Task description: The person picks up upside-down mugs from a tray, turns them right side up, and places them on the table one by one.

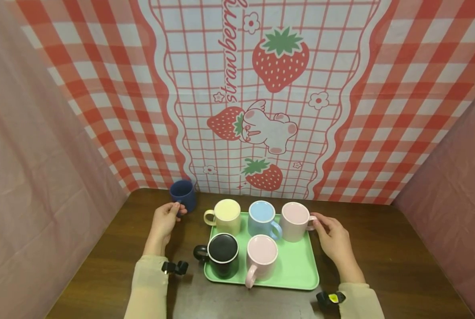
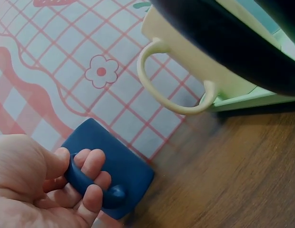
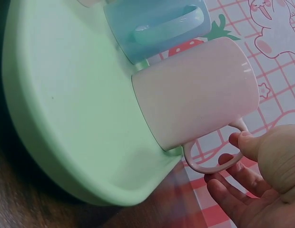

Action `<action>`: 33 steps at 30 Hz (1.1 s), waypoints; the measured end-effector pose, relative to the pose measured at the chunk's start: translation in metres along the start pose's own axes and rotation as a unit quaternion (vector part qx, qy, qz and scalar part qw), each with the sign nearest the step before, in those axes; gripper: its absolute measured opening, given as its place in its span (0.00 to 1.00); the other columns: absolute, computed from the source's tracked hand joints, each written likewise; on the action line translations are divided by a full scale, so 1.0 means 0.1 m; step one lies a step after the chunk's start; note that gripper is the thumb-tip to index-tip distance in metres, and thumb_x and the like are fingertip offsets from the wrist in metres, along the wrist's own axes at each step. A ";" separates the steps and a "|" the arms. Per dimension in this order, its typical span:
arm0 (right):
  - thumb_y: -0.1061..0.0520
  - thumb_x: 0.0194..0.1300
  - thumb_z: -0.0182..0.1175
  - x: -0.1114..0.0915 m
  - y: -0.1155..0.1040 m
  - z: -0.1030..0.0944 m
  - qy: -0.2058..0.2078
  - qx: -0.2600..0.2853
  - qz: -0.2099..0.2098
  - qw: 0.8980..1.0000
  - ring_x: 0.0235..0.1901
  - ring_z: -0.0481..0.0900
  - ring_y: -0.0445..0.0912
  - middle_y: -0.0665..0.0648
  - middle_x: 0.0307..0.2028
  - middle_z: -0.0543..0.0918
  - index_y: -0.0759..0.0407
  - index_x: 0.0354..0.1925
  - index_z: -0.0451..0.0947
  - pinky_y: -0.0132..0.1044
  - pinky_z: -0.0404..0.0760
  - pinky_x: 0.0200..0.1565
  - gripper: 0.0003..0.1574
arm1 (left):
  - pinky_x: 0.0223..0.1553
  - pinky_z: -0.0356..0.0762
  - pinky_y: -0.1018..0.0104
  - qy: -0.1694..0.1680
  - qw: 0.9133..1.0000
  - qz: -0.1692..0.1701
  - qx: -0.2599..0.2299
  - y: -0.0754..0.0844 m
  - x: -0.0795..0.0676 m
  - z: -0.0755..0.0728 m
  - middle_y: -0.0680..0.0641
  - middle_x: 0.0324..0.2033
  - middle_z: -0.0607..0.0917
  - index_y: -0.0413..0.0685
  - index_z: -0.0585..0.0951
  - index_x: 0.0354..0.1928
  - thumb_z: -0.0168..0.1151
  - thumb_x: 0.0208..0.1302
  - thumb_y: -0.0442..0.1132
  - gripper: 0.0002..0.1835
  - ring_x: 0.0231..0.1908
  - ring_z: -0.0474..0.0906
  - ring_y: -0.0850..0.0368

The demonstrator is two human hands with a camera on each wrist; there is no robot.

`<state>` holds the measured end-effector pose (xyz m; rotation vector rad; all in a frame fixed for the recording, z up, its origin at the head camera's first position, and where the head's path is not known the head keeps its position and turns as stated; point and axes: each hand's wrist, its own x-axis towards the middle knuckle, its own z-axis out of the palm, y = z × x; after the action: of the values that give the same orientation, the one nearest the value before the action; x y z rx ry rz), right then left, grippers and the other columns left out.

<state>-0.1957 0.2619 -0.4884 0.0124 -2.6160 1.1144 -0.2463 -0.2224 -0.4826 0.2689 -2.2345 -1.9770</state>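
My left hand [image 1: 165, 221] grips the handle of a dark blue mug [image 1: 183, 195], which stands on the table at the back left. In the left wrist view, fingers curl round that mug's handle [image 2: 116, 194]. At the right, my right hand [image 1: 335, 237] holds a pink mug [image 1: 295, 221] by its handle, thumb against fingers. That mug is upright at the back right of a green tray [image 1: 299, 270]. Also on the tray are a yellow mug [image 1: 228, 219], a light blue mug [image 1: 261, 221], a black mug [image 1: 223, 257] and a second pink mug [image 1: 262, 257].
The wooden table [image 1: 114, 266] extends to both sides of the tray. Behind it hangs a red-and-white checked cloth [image 1: 353, 133] with strawberries; pink curtains [image 1: 42, 177] hang at the sides. The black mug's handle [image 1: 200, 253] juts over the tray's left edge.
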 end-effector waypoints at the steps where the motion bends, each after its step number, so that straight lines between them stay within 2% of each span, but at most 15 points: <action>1: 0.58 0.83 0.61 0.00 0.00 0.00 0.001 0.000 0.000 1.000 0.58 0.82 0.71 0.76 0.60 0.83 0.68 0.68 0.81 0.70 0.81 0.61 0.22 | 0.40 0.80 0.68 0.003 1.000 -0.001 0.000 0.00 0.00 0.00 0.44 0.37 0.92 0.24 0.83 0.53 0.51 0.88 0.38 0.19 0.39 0.83 0.63; 7: 0.58 0.84 0.60 0.01 -0.01 -0.01 -0.010 0.004 0.012 1.000 0.60 0.81 0.71 0.76 0.62 0.82 0.68 0.70 0.80 0.69 0.80 0.63 0.24 | 0.42 0.80 0.68 0.023 1.000 -0.003 -0.009 -0.01 0.01 -0.01 0.43 0.41 0.92 0.24 0.82 0.58 0.51 0.88 0.38 0.20 0.40 0.84 0.65; 13: 0.57 0.84 0.60 0.01 -0.02 -0.01 -0.015 0.004 0.015 1.000 0.61 0.80 0.71 0.76 0.63 0.81 0.68 0.70 0.79 0.69 0.80 0.64 0.24 | 0.41 0.79 0.72 0.028 1.000 -0.007 -0.009 -0.01 0.02 -0.02 0.42 0.44 0.92 0.23 0.81 0.60 0.50 0.88 0.38 0.20 0.41 0.84 0.65; 20: 0.58 0.83 0.61 0.00 -0.02 0.00 0.003 0.001 -0.002 1.000 0.57 0.83 0.71 0.76 0.59 0.84 0.68 0.67 0.82 0.69 0.82 0.60 0.22 | 0.44 0.80 0.69 0.036 0.999 -0.013 0.003 -0.02 0.04 0.00 0.40 0.45 0.92 0.25 0.82 0.59 0.49 0.89 0.38 0.20 0.44 0.84 0.63; 29: 0.57 0.84 0.60 0.00 -0.01 -0.01 -0.016 0.006 0.020 1.000 0.59 0.82 0.69 0.76 0.61 0.82 0.67 0.70 0.80 0.68 0.81 0.63 0.24 | 0.39 0.78 0.71 0.050 0.998 -0.009 0.032 0.02 0.00 0.02 0.35 0.49 0.91 0.27 0.83 0.56 0.51 0.88 0.38 0.18 0.44 0.85 0.61; 33: 0.56 0.84 0.60 -0.01 -0.01 -0.01 -0.020 0.006 0.024 0.999 0.60 0.81 0.69 0.76 0.62 0.82 0.67 0.70 0.79 0.67 0.81 0.63 0.24 | 0.41 0.79 0.68 0.049 0.998 -0.014 0.037 0.02 0.00 0.01 0.36 0.50 0.90 0.28 0.83 0.56 0.51 0.88 0.39 0.18 0.45 0.85 0.60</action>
<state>-0.1946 0.2624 -0.4872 -0.0266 -2.6574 1.1585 -0.2463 -0.2211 -0.4808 0.3992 -2.2565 -1.8526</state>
